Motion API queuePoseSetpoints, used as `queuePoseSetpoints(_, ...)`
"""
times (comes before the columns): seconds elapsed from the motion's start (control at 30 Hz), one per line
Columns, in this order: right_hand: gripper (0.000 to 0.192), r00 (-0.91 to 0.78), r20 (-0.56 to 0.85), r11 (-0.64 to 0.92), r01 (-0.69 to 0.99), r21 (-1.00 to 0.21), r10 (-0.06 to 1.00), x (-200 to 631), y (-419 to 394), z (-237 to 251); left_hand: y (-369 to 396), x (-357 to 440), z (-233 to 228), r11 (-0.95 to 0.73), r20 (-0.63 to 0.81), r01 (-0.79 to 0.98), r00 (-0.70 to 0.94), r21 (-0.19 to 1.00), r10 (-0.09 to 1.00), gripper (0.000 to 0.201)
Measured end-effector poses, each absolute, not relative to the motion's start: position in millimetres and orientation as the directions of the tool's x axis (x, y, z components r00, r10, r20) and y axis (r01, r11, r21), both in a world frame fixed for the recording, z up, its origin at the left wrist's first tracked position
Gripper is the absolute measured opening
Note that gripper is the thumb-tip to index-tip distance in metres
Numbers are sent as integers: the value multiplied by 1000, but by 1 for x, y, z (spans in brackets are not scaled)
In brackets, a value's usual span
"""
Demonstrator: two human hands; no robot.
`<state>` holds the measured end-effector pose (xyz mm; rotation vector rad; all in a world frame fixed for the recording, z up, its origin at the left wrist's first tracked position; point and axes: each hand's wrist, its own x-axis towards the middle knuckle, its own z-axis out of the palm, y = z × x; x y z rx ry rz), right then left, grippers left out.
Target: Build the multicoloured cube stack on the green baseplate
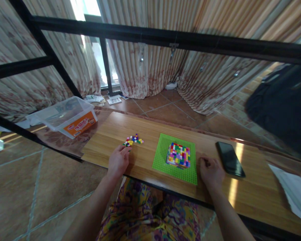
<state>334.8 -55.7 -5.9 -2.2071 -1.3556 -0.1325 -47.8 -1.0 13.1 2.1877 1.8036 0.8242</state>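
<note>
Small multicoloured toy bricks (134, 140) lie in a loose heap left of the middle of the wooden board. My left hand (119, 161) is at the near edge of this heap, its fingers pinched together; whatever is between the tips is too small to name. A block built of many coloured bricks (178, 155) sits on a green studded baseplate (160, 164). Just right of the baseplate, my right hand (212, 172) rests on the board with curled fingers. Its fingertips are mostly hidden, so I cannot see what they hold, if anything.
Right of my right hand lies a black phone (230, 159). White paper (292, 190) is at the board's right end. A clear plastic bin (70, 117) with an orange label stands beyond the left end. Black metal bars (150, 33) cross in front of the curtains.
</note>
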Motion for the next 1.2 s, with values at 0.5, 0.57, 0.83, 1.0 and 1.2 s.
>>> queuePoseSetpoints(0.5,35,491,352,-339,846,-411,797,334,-55,-6,-11,-24,19,-267,221,794,171,546,960,17)
queuePoseSetpoints(0.57,36,495,351,-340,843,-418,795,334,-55,-6,-16,-12,19,-293,229,739,191,607,954,15)
queuePoseSetpoints(0.83,37,501,341,-341,835,-431,796,333,-55,-4,-27,48,47,-386,228,512,344,768,911,14)
queuePoseSetpoints(1.0,36,512,320,-356,826,-436,797,331,-55,-3,-22,76,56,-386,229,421,376,821,898,15)
queuePoseSetpoints(1.2,34,519,318,-359,821,-444,793,330,-55,-2,-17,91,55,-389,223,435,385,812,896,14)
